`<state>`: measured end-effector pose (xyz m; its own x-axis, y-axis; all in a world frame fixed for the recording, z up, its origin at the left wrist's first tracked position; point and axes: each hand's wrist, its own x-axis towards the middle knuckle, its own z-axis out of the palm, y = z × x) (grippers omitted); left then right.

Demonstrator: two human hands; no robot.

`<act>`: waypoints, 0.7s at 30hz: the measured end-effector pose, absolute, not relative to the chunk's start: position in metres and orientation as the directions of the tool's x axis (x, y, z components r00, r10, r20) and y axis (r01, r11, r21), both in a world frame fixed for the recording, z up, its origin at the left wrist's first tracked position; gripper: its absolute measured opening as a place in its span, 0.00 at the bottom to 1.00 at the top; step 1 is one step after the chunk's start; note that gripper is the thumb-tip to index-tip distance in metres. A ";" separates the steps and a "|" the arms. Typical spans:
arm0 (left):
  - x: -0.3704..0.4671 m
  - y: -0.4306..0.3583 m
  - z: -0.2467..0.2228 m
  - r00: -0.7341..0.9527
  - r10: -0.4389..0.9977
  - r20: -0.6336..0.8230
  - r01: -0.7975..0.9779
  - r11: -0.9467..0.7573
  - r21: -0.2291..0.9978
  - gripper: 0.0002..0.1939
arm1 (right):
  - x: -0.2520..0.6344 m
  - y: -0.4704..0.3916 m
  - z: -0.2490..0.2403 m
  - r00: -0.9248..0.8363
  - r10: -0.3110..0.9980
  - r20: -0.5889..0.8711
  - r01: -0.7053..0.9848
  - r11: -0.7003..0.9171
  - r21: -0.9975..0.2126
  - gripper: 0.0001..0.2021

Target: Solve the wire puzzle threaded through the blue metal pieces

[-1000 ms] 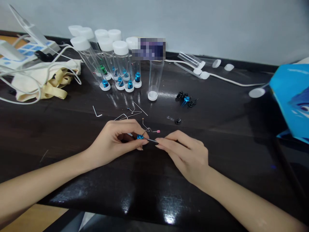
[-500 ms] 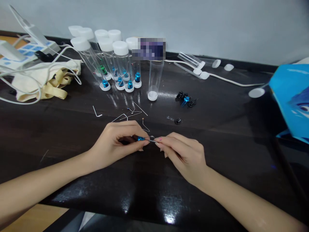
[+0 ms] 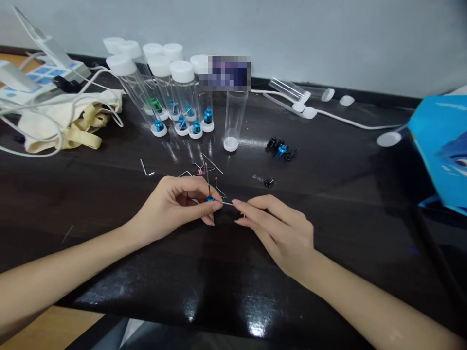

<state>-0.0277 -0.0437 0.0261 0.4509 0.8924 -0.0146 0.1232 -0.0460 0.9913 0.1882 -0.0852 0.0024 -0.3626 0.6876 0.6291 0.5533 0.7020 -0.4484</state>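
Observation:
Pinched between the thumb and fingers of my left hand [image 3: 182,200] is a small blue metal fitting [image 3: 209,199], mostly covered by the fingertips. A thin wire [image 3: 207,177] stands up from about where it is held. My right hand [image 3: 279,226] is closed on a thin metal rod [image 3: 226,203], whose other end reaches my left fingertips. The finger grip hides the rod's right end. Just beyond my hands lie several bent wires [image 3: 213,164] with small beads, and a small L-shaped hex key [image 3: 146,167].
Several clear tubes [image 3: 184,92] with white caps and blue or green fittings stand at the back. An open tube [image 3: 235,114] stands beside them. Black and blue fittings [image 3: 280,151] lie right of it. A cloth bag [image 3: 69,121], power strip [image 3: 45,78] and blue bag [image 3: 441,150] flank the table.
Both hands have shifted slightly up, the left also a little leftward. The blue fitting has turned in my left fingers, and a wire now points upward from it. The rod shows more length.

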 end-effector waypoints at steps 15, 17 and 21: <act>-0.030 -0.047 0.024 0.492 0.869 0.050 0.174 -0.155 0.973 0.02 | 0.192 -0.086 0.003 -0.389 0.721 0.573 0.432 0.692 -0.578 0.13; -0.030 -0.048 0.023 0.502 0.863 0.058 0.183 -0.171 0.968 0.02 | 0.192 -0.086 0.003 -0.400 0.725 0.561 0.421 0.689 -0.590 0.15; -0.030 -0.048 0.023 0.523 0.851 0.059 0.194 -0.186 0.963 0.03 | 0.191 -0.085 0.004 -0.393 0.736 0.552 0.441 0.677 -0.589 0.15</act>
